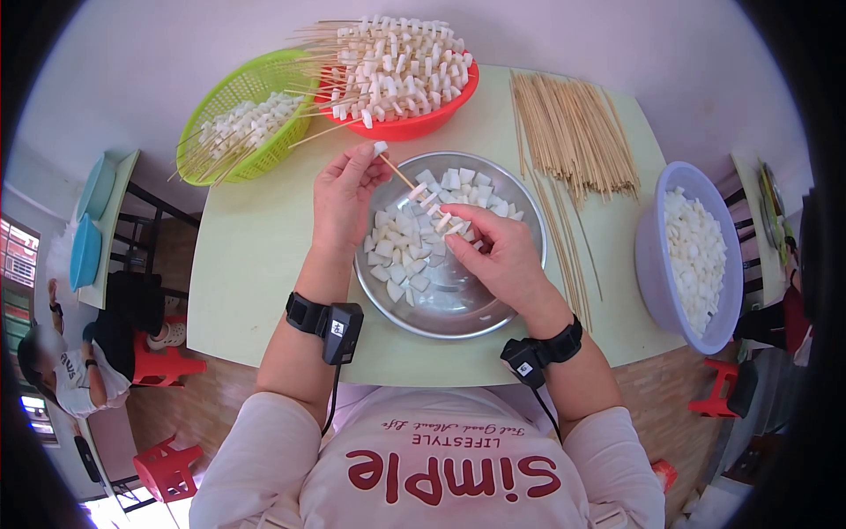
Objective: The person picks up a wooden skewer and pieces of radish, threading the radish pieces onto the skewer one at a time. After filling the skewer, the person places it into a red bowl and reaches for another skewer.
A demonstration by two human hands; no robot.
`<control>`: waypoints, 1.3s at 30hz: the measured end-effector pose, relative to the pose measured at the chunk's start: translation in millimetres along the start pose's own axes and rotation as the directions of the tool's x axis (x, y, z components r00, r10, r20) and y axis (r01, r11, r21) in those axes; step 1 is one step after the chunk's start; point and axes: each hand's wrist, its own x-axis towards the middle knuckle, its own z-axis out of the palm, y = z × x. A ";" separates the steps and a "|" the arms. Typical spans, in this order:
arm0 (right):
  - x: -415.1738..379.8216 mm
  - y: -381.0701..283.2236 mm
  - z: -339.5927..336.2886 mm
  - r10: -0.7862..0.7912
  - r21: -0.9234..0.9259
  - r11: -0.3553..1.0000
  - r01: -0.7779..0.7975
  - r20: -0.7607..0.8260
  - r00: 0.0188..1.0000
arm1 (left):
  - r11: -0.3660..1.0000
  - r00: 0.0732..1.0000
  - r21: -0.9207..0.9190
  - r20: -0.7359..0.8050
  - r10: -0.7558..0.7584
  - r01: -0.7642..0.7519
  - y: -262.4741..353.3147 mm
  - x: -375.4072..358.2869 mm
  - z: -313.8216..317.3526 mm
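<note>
My left hand (pixel 351 182) pinches a white chunk (pixel 380 148) of food at the upper tip of a wooden skewer (pixel 401 175). Further down that skewer sit several white pieces (pixel 428 201), and my right hand (pixel 495 249) closes its fingers around the lower ones. Both hands are above a round steel basin (pixel 458 331), in which many loose white chunks (pixel 401 251) lie at the left and back. My right fingers partly hide the skewer's lower end.
A red basin (pixel 414 130) heaped with loaded skewers and a green basket (pixel 256 84) with more stand at the back left. Bare skewers (pixel 577 132) lie at the back right. A lilac tub (pixel 652 264) of white chunks stands at the right edge. Another person (pixel 79 370) sits far left.
</note>
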 end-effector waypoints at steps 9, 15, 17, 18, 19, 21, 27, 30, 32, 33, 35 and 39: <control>0.1 -2.8 -1.1 0.009 -0.017 1.000 -0.009 0.006 1.000 | 0.967 0.985 -0.198 0.094 -0.146 0.163 -1.9 -1.4 -2.0; -0.1 -3.9 -1.1 -0.006 -0.017 1.000 0.006 0.010 1.000 | 0.968 0.979 -0.161 0.103 -0.176 0.191 0.8 -2.5 -0.1; -0.2 -4.2 -1.1 -0.004 -0.021 1.000 0.005 0.015 1.000 | 0.965 0.979 -0.176 0.103 -0.176 0.192 0.4 -2.2 -0.6; -0.3 -4.1 -1.0 -0.010 -0.024 1.000 0.010 0.012 1.000 | 0.961 0.980 -0.196 0.090 -0.180 0.194 0.0 -2.1 -0.1; -0.3 -4.0 -0.9 -0.014 -0.028 0.999 0.014 0.009 1.000 | 0.957 0.980 -0.215 0.078 -0.184 0.196 -0.6 -2.1 0.5; -0.2 -4.4 -1.3 -0.014 -0.034 0.999 0.014 0.007 1.000 | 0.951 0.979 -0.234 0.072 -0.189 0.201 -1.7 -3.4 3.1; -0.7 -6.2 -1.6 -0.010 -0.028 1.000 0.010 0.001 1.000 | 0.955 0.979 -0.218 0.062 -0.193 0.202 -2.2 -6.9 6.8; -0.6 -6.0 -1.4 -0.014 -0.036 0.999 0.014 -0.003 1.000 | 0.961 0.981 -0.201 0.053 -0.186 0.193 -1.1 -8.7 9.2; -0.5 -5.4 -1.5 -0.013 -0.034 0.999 0.013 -0.003 1.000 | 0.964 0.983 -0.190 0.042 -0.181 0.186 -0.3 -9.8 11.0; -0.6 -4.9 -1.6 -0.015 -0.039 0.999 0.015 -0.003 1.000 | 0.967 0.983 -0.179 0.030 -0.182 0.184 0.8 -10.7 12.2; -0.7 -5.2 -1.5 -0.017 -0.044 0.999 0.017 -0.001 1.000 | 0.969 0.983 -0.167 0.016 -0.182 0.182 2.7 -12.2 14.2; -2.4 -5.0 1.7 -0.097 -0.111 0.990 0.091 -0.049 0.994 | 0.976 0.985 -0.139 -0.018 -0.169 0.165 4.1 -14.7 17.4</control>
